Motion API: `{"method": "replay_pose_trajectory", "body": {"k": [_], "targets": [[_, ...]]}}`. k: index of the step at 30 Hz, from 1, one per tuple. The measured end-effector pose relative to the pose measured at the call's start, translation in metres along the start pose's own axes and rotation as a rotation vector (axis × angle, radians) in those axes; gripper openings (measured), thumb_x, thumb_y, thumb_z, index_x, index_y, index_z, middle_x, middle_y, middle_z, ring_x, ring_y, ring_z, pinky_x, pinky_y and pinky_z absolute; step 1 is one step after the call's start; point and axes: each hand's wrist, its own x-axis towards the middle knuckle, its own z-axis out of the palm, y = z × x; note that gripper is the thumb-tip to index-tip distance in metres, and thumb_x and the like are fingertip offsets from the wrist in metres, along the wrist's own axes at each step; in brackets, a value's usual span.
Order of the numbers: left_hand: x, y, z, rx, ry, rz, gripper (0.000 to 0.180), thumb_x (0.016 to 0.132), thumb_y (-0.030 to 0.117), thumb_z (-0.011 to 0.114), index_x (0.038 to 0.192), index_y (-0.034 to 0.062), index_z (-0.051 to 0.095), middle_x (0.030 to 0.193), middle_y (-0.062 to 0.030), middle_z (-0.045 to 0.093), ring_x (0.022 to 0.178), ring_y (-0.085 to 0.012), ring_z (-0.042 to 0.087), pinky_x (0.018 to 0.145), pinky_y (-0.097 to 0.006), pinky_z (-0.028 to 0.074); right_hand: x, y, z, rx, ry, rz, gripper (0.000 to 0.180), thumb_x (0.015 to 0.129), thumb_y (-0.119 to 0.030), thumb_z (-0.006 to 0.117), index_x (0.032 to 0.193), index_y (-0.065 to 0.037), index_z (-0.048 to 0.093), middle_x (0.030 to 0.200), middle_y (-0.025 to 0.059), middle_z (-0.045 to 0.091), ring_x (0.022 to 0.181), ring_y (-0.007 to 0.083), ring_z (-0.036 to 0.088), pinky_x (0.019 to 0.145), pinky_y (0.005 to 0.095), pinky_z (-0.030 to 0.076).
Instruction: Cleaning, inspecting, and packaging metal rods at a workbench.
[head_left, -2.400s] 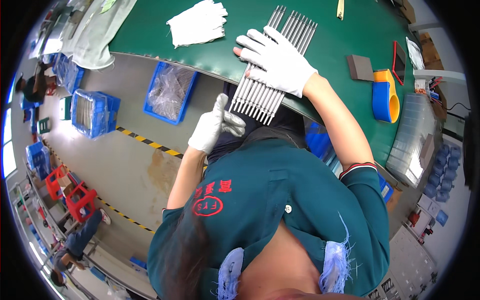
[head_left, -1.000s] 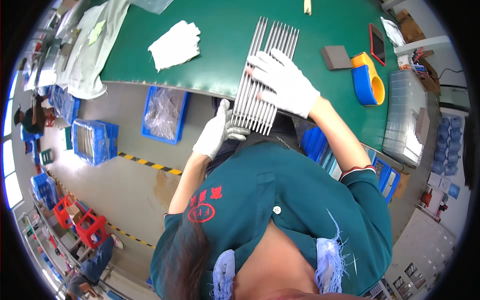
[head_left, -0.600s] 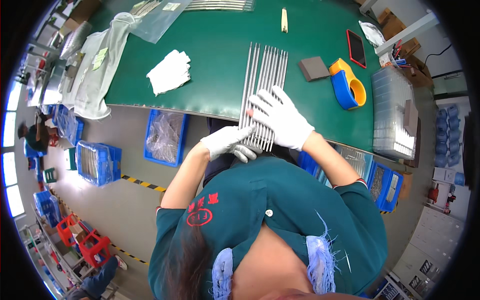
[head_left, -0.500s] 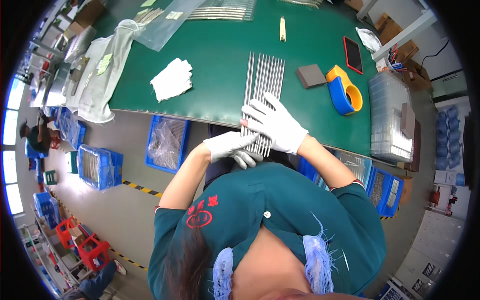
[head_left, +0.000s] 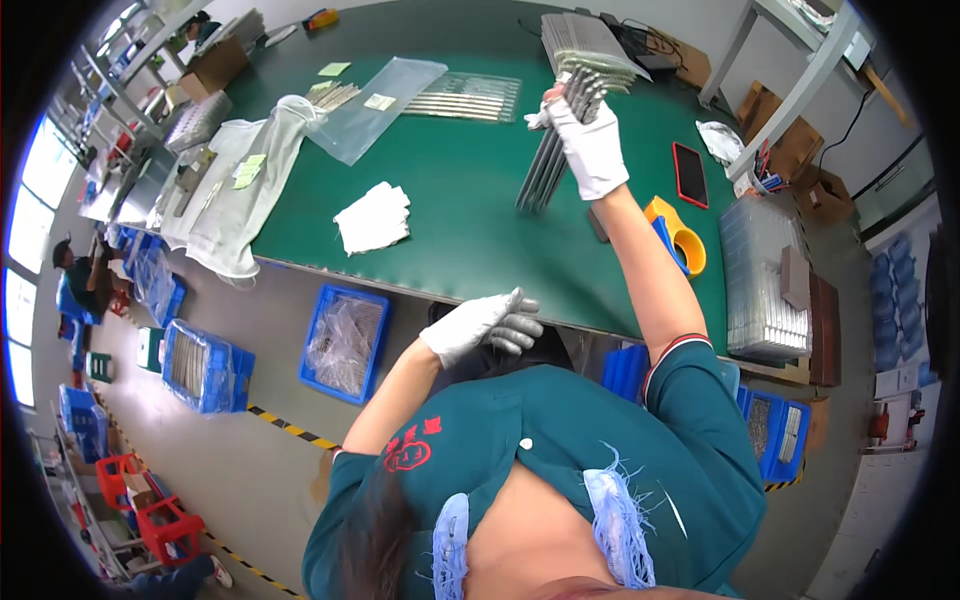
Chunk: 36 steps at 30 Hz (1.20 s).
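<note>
My right hand (head_left: 597, 150), in a white glove, is closed round a bundle of slim metal rods (head_left: 541, 178). It holds them slanted over the far part of the green table (head_left: 450, 230), their upper ends toward the back; whether the lower ends touch the tabletop I cannot tell. Just in front of the table's near edge, my gloved left hand (head_left: 478, 328) has its fingers stretched out and holds nothing. A crumpled white cloth (head_left: 373, 218) lies on the table to the left. Behind my right wrist, a dark block (head_left: 598, 225) is mostly hidden.
Right of my forearm are a yellow-and-blue tape dispenser (head_left: 686, 245), a red-edged phone (head_left: 690, 176) and stacked clear trays (head_left: 760, 285). Farther back lie a plastic bag (head_left: 372, 112), a tray of rods (head_left: 465, 98) and a stack of pale sheets (head_left: 590, 45). A blue crate (head_left: 312, 345) stands below.
My right hand has carried the rods from the near edge forward across the table and tilted them. My left hand has come off the rods. The view has shifted, showing more of the far table.
</note>
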Motion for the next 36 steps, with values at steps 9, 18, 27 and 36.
{"method": "replay_pose_trajectory", "body": {"k": [9,18,27,36], "targets": [[0.005,0.001,-0.018,-0.05,0.238,0.188,0.052,0.094,0.043,0.045,0.118,-0.0027,0.05,0.095,-0.0123,0.062,0.082,-0.0175,0.062,0.074,-0.028,0.052,0.002,0.011,-0.003,0.189,-0.117,0.322,0.021,0.085,-0.018,0.063,0.096,-0.002,0.055,0.083,0.0046,0.058,0.074,0.0152,0.062,0.073,0.0309,0.053],[0.031,0.073,-0.019,0.603,0.793,0.994,0.047,0.082,0.024,0.068,0.12,0.0007,0.053,0.11,-0.0107,0.06,0.099,-0.0183,0.06,0.087,-0.028,0.046,-0.018,0.032,-0.006,0.094,-0.366,0.418,0.031,0.083,-0.025,0.065,0.102,-0.003,0.056,0.086,0.0009,0.058,0.081,0.0128,0.059,0.079,0.0279,0.047],[0.092,0.108,-0.007,0.504,0.684,1.044,0.031,0.08,0.013,0.069,0.104,0.0023,0.054,0.083,-0.0042,0.063,0.07,-0.0112,0.061,0.064,-0.026,0.05,-0.076,0.113,-0.009,-0.2,-0.462,0.42,0.057,0.074,-0.016,0.074,0.124,-0.002,0.05,0.117,0.0081,0.059,0.109,0.0174,0.053,0.097,0.0318,0.04],[0.066,0.075,-0.008,1.044,0.909,1.396,0.019,0.082,-0.003,0.059,0.097,0.003,0.048,0.086,-0.0033,0.053,0.081,-0.0107,0.056,0.074,-0.027,0.049,-0.064,0.099,-0.023,-0.992,-0.43,-0.142,0.021,0.077,-0.028,0.063,0.091,-0.013,0.061,0.082,0.0092,0.063,0.077,0.0312,0.06,0.066,0.04,0.05]]}}
